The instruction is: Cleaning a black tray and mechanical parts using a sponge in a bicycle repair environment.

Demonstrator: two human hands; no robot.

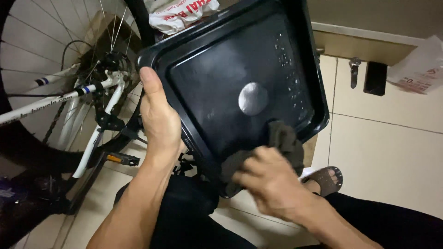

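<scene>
Honestly: black tray (230,69) gripped at edge by left hand (159,117), dark cloth (281,140) pressed by right hand (272,182); tray could be tipped if pushed hard.

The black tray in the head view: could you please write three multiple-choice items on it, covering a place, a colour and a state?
1. Where is the cloth?
A. on the floor tiles
B. on the tray's near corner, under the right hand
C. over the bicycle frame

2. What colour is the bicycle frame?
A. white
B. red
C. green

3. How is the black tray held?
A. lying flat on the floor
B. hanging on a hook
C. lifted and tilted, its edge gripped by the left hand

Answers:
B, the right hand presses the cloth there.
A, its tubes are white.
C, the left hand grips its left rim.
</scene>
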